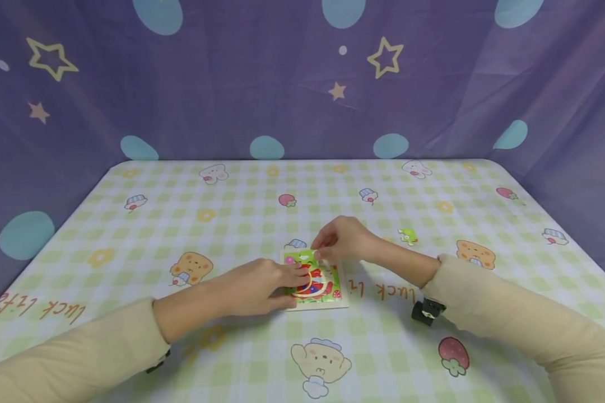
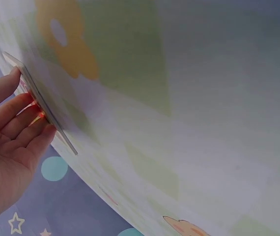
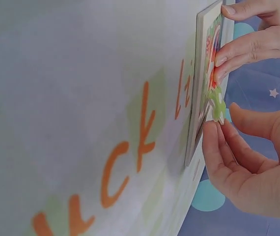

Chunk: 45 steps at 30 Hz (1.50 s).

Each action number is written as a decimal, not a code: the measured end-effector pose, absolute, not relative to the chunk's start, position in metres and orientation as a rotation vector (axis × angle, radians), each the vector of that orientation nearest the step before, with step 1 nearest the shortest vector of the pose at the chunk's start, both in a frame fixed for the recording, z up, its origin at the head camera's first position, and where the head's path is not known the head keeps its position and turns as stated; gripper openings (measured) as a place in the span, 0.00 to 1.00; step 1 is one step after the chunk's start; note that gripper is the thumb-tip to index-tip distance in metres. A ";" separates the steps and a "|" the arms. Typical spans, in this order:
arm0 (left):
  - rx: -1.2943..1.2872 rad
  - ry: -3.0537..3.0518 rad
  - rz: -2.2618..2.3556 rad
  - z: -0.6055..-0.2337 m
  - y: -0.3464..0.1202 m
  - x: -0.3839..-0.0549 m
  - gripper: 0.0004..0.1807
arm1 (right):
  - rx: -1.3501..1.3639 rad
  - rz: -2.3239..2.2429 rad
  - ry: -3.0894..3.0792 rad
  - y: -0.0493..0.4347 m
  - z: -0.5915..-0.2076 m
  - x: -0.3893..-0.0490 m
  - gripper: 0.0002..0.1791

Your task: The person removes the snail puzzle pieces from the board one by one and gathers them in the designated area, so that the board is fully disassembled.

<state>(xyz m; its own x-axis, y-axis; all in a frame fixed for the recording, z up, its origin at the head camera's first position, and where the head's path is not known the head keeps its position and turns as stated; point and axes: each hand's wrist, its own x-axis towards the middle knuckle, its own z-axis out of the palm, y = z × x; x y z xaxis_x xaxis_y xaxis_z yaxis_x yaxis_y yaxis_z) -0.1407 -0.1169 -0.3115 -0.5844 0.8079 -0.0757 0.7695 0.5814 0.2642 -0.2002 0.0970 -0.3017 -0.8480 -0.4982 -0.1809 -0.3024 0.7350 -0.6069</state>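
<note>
A small square wooden jigsaw puzzle (image 1: pixel 310 296) with a red, green and yellow picture lies on the table in front of me. My left hand (image 1: pixel 259 285) rests on its left side, fingertips pressing on the picture. In the left wrist view the thumb touches the board's edge (image 2: pixel 49 110). At the puzzle's upper right, my right hand (image 1: pixel 347 239) holds a green jigsaw piece (image 3: pixel 218 104) between thumb and fingers. That piece stands tilted against the board's surface, seen in the right wrist view. Part of the picture is hidden under the left fingers.
Another green jigsaw piece (image 1: pixel 407 236) lies on the table beyond the right forearm. A checked tablecloth (image 1: pixel 242 347) with printed cartoons covers the table. A purple curtain (image 1: pixel 262 101) hangs behind it. Black straps (image 1: pixel 427 310) sit at both wrists.
</note>
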 end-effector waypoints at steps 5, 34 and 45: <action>1.322 2.622 0.312 -0.311 -0.118 -0.141 0.24 | -0.546 -0.879 2.569 0.093 -0.304 -0.203 0.06; 1.280 2.614 0.292 -0.310 -0.115 -0.141 0.24 | -0.354 -1.033 2.475 0.143 -0.309 -0.225 0.11; 1.278 2.626 0.292 -0.310 -0.115 -0.140 0.25 | -0.354 -0.877 2.598 0.184 -0.304 -0.239 0.11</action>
<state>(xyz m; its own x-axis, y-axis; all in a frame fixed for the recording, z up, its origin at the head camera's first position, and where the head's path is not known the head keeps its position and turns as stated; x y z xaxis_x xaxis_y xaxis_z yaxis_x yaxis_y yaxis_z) -0.1399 -0.1146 -0.3102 -0.6037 0.7912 -0.0980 0.7503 0.6054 0.2658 -0.2387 0.1835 -0.3037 -0.8982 -0.3487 -0.2676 -0.1151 0.7742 -0.6224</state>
